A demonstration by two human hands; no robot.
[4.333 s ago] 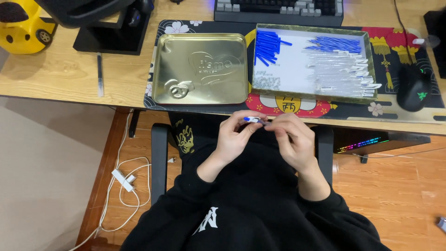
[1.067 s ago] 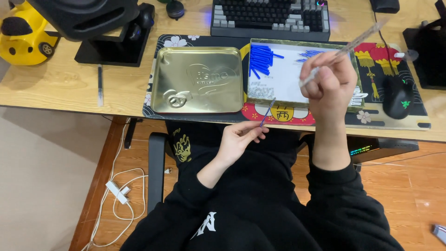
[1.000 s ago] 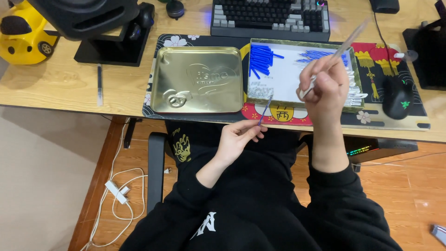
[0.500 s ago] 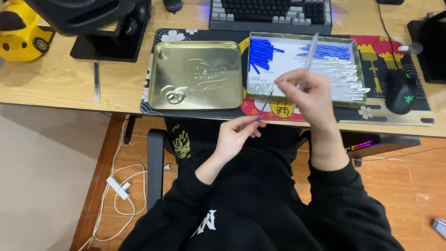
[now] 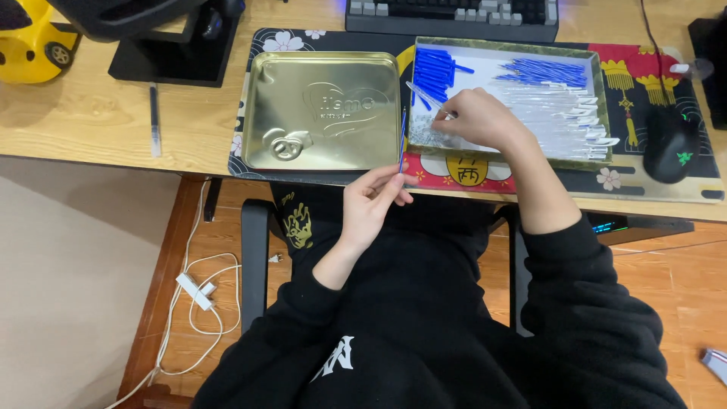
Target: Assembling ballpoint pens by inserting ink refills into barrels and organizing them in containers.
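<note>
The left hand pinches a thin blue refill upright; the right hand closes on a clear barrel in the tray — grip it near one end, lift cleanly.

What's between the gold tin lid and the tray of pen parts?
In the head view, the thin blue refill held by the left hand stands up in the gap between gold tin lid and tray; below it lies the patterned desk mat.
</note>
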